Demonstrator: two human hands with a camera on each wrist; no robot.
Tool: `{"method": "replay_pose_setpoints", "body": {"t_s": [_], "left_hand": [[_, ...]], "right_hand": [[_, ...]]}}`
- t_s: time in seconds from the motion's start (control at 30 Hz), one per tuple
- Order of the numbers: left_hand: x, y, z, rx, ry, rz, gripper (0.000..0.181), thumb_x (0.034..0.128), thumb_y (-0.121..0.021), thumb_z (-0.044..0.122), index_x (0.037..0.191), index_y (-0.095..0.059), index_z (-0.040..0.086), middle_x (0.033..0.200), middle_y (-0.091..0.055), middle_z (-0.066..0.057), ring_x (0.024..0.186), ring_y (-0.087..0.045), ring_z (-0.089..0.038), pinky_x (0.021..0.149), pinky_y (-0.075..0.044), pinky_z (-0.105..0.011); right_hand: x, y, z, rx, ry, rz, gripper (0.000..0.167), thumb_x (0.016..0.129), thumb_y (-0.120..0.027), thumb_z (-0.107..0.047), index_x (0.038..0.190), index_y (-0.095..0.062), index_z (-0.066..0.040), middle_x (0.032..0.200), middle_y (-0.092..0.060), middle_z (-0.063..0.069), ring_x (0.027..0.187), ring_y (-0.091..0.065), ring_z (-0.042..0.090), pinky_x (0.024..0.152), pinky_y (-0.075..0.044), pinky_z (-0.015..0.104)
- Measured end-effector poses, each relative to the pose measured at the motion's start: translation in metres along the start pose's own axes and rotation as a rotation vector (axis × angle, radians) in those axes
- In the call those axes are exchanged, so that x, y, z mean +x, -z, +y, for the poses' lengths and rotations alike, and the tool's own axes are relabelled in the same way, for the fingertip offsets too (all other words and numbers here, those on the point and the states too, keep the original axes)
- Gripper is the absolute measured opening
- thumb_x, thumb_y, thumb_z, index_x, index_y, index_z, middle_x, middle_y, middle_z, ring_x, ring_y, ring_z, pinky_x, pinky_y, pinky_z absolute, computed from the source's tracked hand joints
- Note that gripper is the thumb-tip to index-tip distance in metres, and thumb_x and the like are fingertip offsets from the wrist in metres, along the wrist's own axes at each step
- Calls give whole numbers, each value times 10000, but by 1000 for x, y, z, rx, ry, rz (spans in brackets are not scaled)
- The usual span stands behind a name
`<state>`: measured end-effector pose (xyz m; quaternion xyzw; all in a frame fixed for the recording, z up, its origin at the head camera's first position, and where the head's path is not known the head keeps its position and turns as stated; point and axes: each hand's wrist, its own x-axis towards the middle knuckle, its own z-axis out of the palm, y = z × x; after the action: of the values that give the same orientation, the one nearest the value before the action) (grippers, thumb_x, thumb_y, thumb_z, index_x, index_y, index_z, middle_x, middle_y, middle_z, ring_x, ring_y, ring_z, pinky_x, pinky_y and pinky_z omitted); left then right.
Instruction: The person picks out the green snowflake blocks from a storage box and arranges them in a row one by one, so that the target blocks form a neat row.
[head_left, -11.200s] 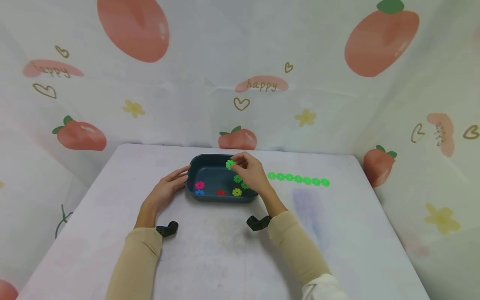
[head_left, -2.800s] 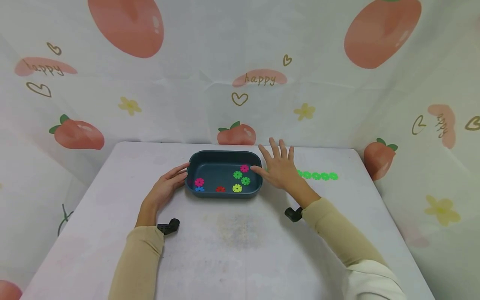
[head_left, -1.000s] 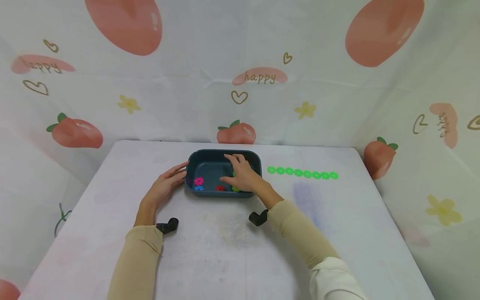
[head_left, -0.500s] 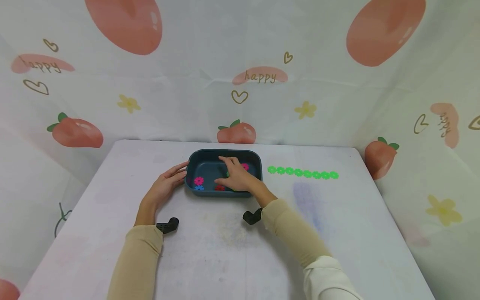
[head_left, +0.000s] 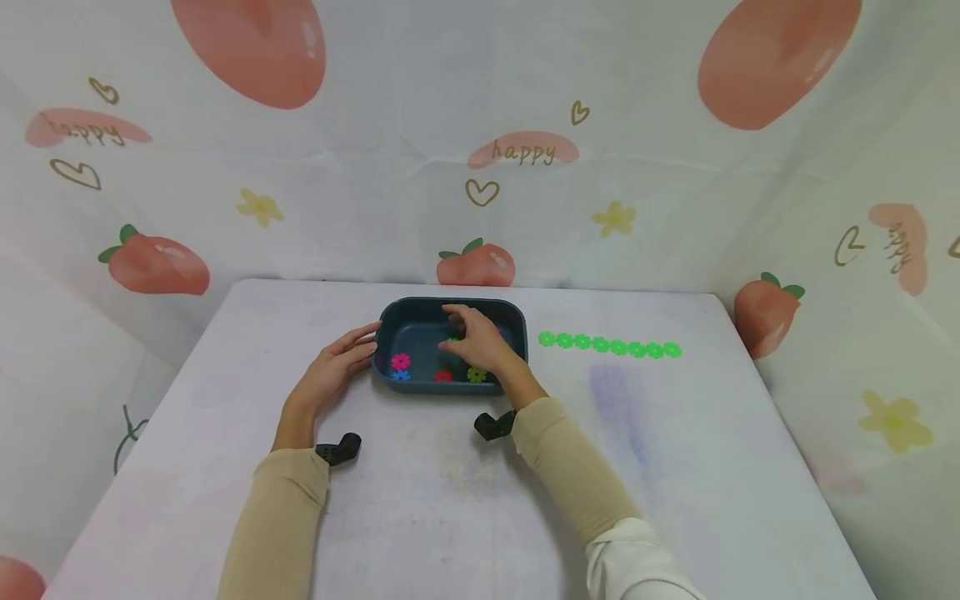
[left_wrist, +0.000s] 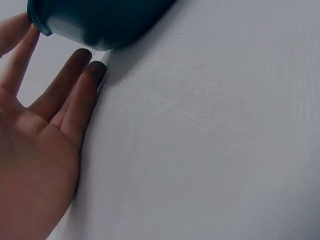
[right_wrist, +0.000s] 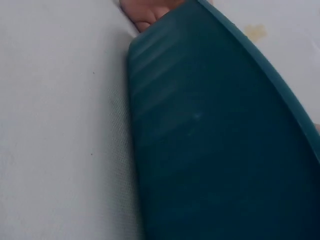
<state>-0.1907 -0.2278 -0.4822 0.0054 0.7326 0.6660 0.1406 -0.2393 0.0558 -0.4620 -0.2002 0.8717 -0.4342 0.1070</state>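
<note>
A dark teal plastic basin [head_left: 420,340] sits toward the back of the table. My left hand [head_left: 332,372] rests against its left end, fingers fairly straight; fingertips also meet the rim in the left wrist view. Over the basin's right half is my right hand [head_left: 483,343], thumb and forefinger apart. A bit of green shows by its thumb; no hold on it is visible. Inside lie flower-shaped plastic pieces: pink [head_left: 401,361], blue [head_left: 401,376], red [head_left: 443,377] and yellow [head_left: 477,375]. Others are partly hidden behind the right hand.
A row of several green flower-shaped pieces [head_left: 600,343] lies right of the basin on the white table [head_left: 420,517]. A printed cloth backdrop [head_left: 360,167] rises behind the table's back edge. Black wrist cameras [head_left: 341,449] jut inward from both wrists.
The green row has gained a piece since the oldest frame. My right hand went from beside the row back into the basin; its thumb and forefinger are closer together now. My left hand stays put.
</note>
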Motion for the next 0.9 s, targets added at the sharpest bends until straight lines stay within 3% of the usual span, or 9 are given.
{"method": "replay_pose_setpoints", "body": {"t_s": [0.17, 0.4, 0.5, 0.77, 0.9], "left_hand": [[0, 2, 2, 25, -3, 14, 553, 1043, -582, 374, 1552, -447, 208, 1583, -445, -132, 1246, -563, -10, 1004, -470, -96], [-1, 1, 2, 37, 18, 8, 566, 1037, -589, 389, 1557, -440, 227, 1597, -442, -111, 1279, -554, -26, 1015, -467, -101], [-1, 0, 2, 38, 19, 15, 563, 1038, -586, 394, 1557, -441, 232, 1593, -446, -114, 1257, -572, -24, 1022, -468, -112], [-2, 0, 4, 40, 24, 16, 552, 1041, -581, 391, 1556, -442, 247, 1580, -456, -111, 1232, -578, 0, 1053, -464, -138], [-2, -1, 4, 46, 29, 14, 554, 1041, -580, 395, 1557, -440, 251, 1583, -452, -104, 1239, -573, 9, 1085, -458, -167]], "right_hand": [[3, -1, 0, -79, -14, 10, 563, 942, -736, -162, 1459, -533, -73, 1371, -614, 162, 1286, -563, 318, 1118, -466, 464], [3, -4, 0, -141, -112, 15, 519, 915, -777, -177, 1394, -603, -78, 1277, -673, 140, 1305, -524, 338, 1167, -410, 485], [4, -4, 0, -159, -100, 3, 508, 909, -784, -174, 1376, -616, -67, 1242, -690, 139, 1263, -556, 328, 1218, -339, 490], [4, -7, -3, -327, -83, -30, 373, 929, -766, -213, 1273, -704, -83, 1169, -674, 121, 1147, -570, 296, 1079, -439, 452], [1, -8, -3, -355, -73, -29, 327, 932, -762, -211, 1231, -731, -80, 1148, -690, 121, 1126, -581, 287, 1065, -439, 446]]}}
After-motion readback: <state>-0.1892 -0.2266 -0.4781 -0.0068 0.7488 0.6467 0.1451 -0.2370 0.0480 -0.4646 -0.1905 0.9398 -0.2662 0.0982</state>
